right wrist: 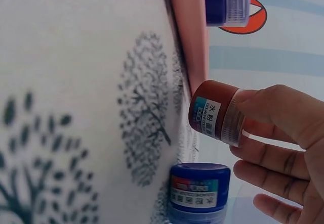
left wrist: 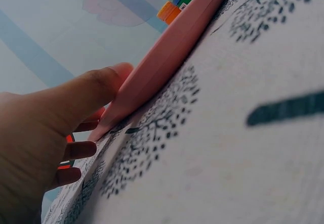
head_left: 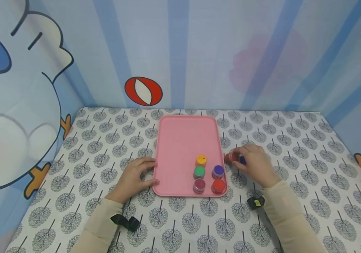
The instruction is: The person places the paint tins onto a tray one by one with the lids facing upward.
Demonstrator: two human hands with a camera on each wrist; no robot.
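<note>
Between thumb and fingertips, my right hand pinches a small brown paint jar by its clear lid, just off the tray's right edge and tilted in the right wrist view. Below it in that view stands a blue paint jar, mostly hidden by my hand in the head view. My left hand touches the left rim of the pink tray with thumb and fingertips, fingers fairly straight. On the tray's near right part sit orange, green, purple, dark red and red jars.
A white cloth printed with grey trees covers the table. Behind it hangs a light blue striped backdrop with cartoon figures. Black straps with small devices are on both wrists.
</note>
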